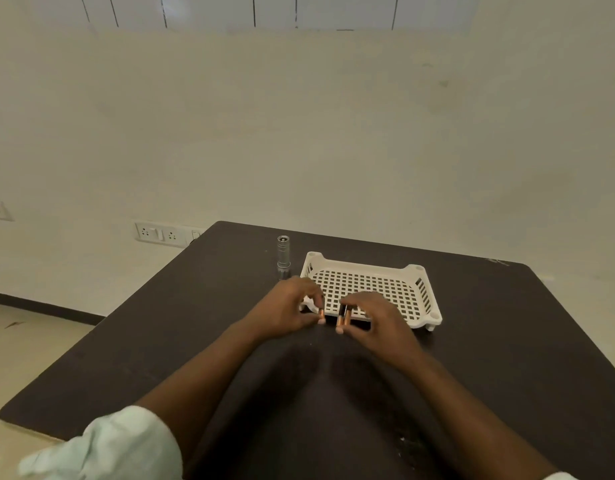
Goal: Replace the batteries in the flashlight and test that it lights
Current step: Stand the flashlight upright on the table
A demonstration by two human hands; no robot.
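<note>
The left hand [288, 308] pinches one battery [321, 316] between thumb and fingertips, its copper end showing just below the fingers. The right hand [375, 318] pinches two batteries [343, 315] side by side, held nearly upright with their copper ends down, close to the table [507, 341]. The two hands sit near each other but do not touch, with a small gap between the single battery and the pair. Holding the cells upright in the fingertips probably lets the person check which end is which and sort them before loading, though whether these are fresh or spent cells cannot be told.

Just beyond the hands lies a white slotted tray [396, 289], its near edge partly covered by the fingers. It seems to serve as the place for loose parts, and its floor shows nothing else that can be made out.

The flashlight [283, 256] stands upright on the table to the far left of the tray, just beyond the left hand and untouched. Its top end faces up, looks open, and no cap is visible, which would suit dropping batteries in from above.

Nothing stands between the hands and the flashlight; the tray's left corner is the only thing close to that path. On the wall to the far left are sockets [159, 233].
</note>
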